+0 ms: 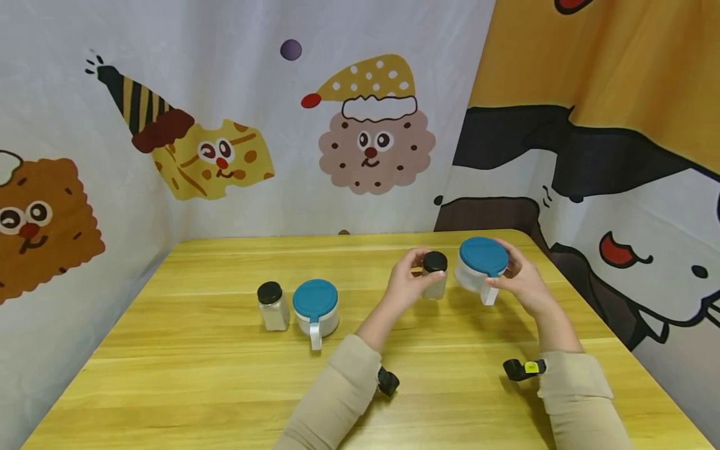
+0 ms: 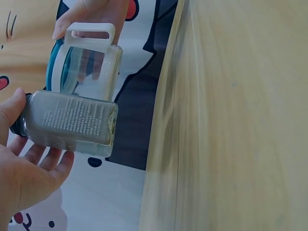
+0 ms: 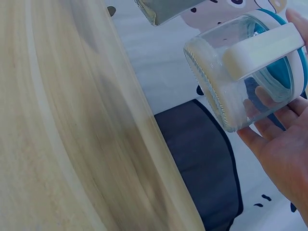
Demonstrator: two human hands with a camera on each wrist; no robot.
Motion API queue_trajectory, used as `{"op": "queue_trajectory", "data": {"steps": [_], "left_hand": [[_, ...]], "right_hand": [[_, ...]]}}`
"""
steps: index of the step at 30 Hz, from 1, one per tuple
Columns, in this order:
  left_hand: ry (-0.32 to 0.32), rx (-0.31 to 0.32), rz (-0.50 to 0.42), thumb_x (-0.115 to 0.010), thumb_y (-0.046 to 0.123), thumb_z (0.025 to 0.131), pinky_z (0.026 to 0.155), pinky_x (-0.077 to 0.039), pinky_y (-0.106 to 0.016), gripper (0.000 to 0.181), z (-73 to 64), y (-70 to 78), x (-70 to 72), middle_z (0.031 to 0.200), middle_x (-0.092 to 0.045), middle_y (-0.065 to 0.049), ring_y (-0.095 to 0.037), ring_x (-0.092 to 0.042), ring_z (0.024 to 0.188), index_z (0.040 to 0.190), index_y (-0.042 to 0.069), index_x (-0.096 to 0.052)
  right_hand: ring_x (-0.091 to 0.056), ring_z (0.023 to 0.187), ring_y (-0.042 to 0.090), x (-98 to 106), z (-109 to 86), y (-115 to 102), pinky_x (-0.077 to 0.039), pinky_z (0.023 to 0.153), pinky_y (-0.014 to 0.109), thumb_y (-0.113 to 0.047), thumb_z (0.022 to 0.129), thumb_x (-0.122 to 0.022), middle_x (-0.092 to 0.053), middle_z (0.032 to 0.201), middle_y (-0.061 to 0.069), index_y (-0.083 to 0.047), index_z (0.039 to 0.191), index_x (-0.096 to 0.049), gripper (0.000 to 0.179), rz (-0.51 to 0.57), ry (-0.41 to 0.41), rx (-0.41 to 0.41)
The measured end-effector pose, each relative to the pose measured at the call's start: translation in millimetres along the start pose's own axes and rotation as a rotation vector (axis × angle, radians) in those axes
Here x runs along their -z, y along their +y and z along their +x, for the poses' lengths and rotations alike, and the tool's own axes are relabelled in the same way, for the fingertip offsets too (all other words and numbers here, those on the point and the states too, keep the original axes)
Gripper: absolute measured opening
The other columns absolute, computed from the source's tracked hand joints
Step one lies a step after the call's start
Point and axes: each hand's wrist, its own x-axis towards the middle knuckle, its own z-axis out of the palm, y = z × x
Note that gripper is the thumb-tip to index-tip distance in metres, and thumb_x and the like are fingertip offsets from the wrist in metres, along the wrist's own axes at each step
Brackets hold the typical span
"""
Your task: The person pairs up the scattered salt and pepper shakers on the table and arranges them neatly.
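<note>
My left hand [image 1: 406, 279] grips a small glass jar [image 2: 72, 120] with a black lid [image 1: 435, 261] and small print on its side. Thumb and fingers sit near the lid end, and the jar is raised above the table. To its right, my right hand [image 1: 522, 278] holds a clear glass canister [image 3: 240, 72] with a blue lid [image 1: 484, 255] and a white handle [image 1: 488, 294]. Its fingers wrap the far side, the thumb near the lid. In both wrist views the canister's base hangs clear of the tabletop, with a pale layer at its bottom.
On the left of the wooden table [image 1: 185, 362] stand another black-lidded jar [image 1: 274, 309] and another blue-lidded canister [image 1: 316, 309], side by side. A printed curtain [image 1: 225, 62] hangs behind the table's far edge and along its sides. Each wrist wears a small black camera [image 1: 388, 381].
</note>
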Motion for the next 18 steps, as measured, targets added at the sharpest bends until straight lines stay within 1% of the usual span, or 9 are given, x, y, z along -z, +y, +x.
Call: {"op": "queue_trajectory", "data": {"steps": [6,14,18], "left_hand": [[-0.013,-0.004,0.006,-0.077,0.015,0.083,0.083,-0.048,-0.029,0.04,-2.8,0.8,2.4,0.108,-0.06,0.003,-0.013,-0.054,0.098,0.119,0.01,-0.06],[-0.015,0.009,-0.013,-0.077,0.014,0.083,0.083,-0.048,-0.029,0.039,-6.1,2.7,5.9,0.105,-0.06,0.003,-0.019,-0.055,0.099,0.118,0.01,-0.06],[-0.017,0.008,-0.009,-0.077,0.014,0.082,0.082,-0.048,-0.03,0.039,-8.4,4.1,7.9,0.105,-0.06,0.003,-0.017,-0.055,0.098,0.117,0.01,-0.06]], "right_hand": [[-0.045,0.114,0.009,-3.2,0.3,-2.3,-0.038,0.087,0.014,0.006,0.083,-0.069,-0.041,0.136,-0.002,-0.007,0.151,-0.024,0.083,0.003,-0.011,0.002],[-0.044,0.115,0.009,-7.8,2.3,-2.8,-0.039,0.087,0.015,0.005,0.083,-0.07,-0.039,0.138,0.004,-0.005,0.151,-0.023,0.083,-0.022,-0.023,-0.001],[-0.044,0.116,0.009,-9.7,2.6,-2.6,-0.038,0.089,0.017,0.004,0.083,-0.071,-0.039,0.14,0.008,-0.006,0.151,-0.023,0.084,-0.038,-0.024,-0.005]]}}
